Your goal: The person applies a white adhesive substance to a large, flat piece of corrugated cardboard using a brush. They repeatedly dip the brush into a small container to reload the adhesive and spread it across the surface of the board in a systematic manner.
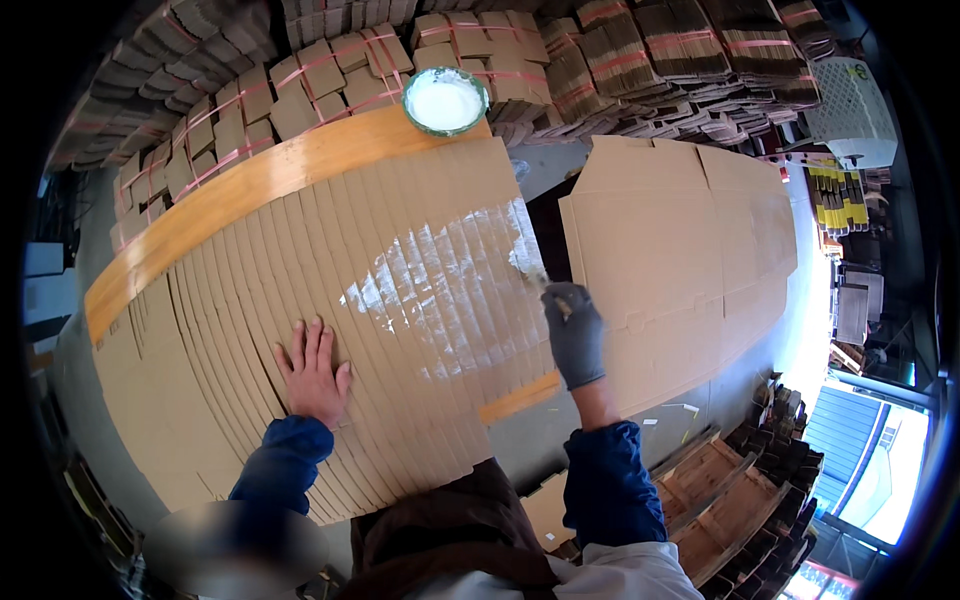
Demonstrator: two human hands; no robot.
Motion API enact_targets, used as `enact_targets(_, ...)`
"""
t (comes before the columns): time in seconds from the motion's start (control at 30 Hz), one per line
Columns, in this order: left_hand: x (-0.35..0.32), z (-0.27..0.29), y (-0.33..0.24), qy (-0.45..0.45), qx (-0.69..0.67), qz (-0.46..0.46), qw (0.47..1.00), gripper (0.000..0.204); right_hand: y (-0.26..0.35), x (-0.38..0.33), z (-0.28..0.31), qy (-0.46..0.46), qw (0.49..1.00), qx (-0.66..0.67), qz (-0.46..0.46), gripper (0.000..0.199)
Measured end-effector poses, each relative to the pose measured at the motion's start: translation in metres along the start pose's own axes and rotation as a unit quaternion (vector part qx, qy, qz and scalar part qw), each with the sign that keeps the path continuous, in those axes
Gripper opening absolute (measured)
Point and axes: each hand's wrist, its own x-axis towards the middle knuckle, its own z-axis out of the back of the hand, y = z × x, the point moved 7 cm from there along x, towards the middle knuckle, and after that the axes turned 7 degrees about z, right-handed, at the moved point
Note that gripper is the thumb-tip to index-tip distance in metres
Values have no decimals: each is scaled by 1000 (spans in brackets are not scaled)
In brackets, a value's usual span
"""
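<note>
Brown cardboard sheets point(300, 330) lie fanned out, overlapping. I see the bare left hand point(312, 372) pressed flat and open on them. Right of it, the gloved right hand point(577, 335) grips a brush point(535, 277). White glue point(440, 290) covers one patch beneath the brush; I judge most flaps remain uncoated.

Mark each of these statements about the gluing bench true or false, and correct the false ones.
1. The left hand lies flat on the fanned cardboard. True.
2. The right hand is bare. False: it wears a dark glove.
3. The bowl holds white paste. True.
4. The right hand holds a brush at the edge of the wet patch. True.
5. The bowl stands beside the left hand. False: it stands at the far end of the bench.
</note>
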Motion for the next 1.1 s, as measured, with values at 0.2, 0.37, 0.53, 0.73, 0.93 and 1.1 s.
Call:
enact_targets(0.2, -2, -1, 0, -11, -3, -8, 1000, 60, -8, -14, 16, -32, 997, 36, -53, 14)
enact_targets(0.37, 0, -2, -4, -22, -4, -15, 1000, 59, -23, -26, 18, -32, 998, 26, -57, 12)
enact_targets(0.53, 0, 1, -4, -27, 3, -17, 999, 58, -26, -44, 18, -26, 997, 21, -63, 9)
enact_targets(0.73, -2, -1, 0, -31, 5, -15, 999, 58, -3, -53, 39, -48, 995, 57, -71, 8)
enact_targets(0.93, -2, -2, 0, -27, 6, -12, 1000, 60, -8, -69, 27, -11, 996, 26, -85, 9)
enact_targets(1.1, -2, -3, 0, -18, 2, -4, 1000, 61, -4, -63, 15, 1, 998, -41, -46, 11)
